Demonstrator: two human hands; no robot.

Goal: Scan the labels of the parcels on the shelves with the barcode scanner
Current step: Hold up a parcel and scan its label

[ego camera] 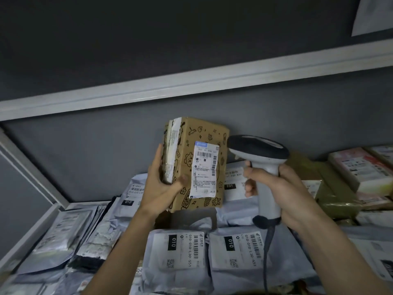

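My left hand [162, 188] grips a brown cardboard parcel [200, 133] printed with black cartoon doodles, holding it upright above the shelf. Its white shipping label [204, 170] with barcodes faces me. My right hand [282, 190] grips the white handle of the barcode scanner [258, 149], whose dark head sits just right of the parcel and points toward the label. The scanner's cable [266, 252] hangs down from the handle's base.
Grey mailer bags with labels [180, 250] [242, 248] lie flat across the shelf below my hands. More bags are stacked at the left [63, 233]. Boxes [361, 167] and an olive-wrapped parcel [336, 194] sit at the right. A white shelf rail [191, 81] runs overhead.
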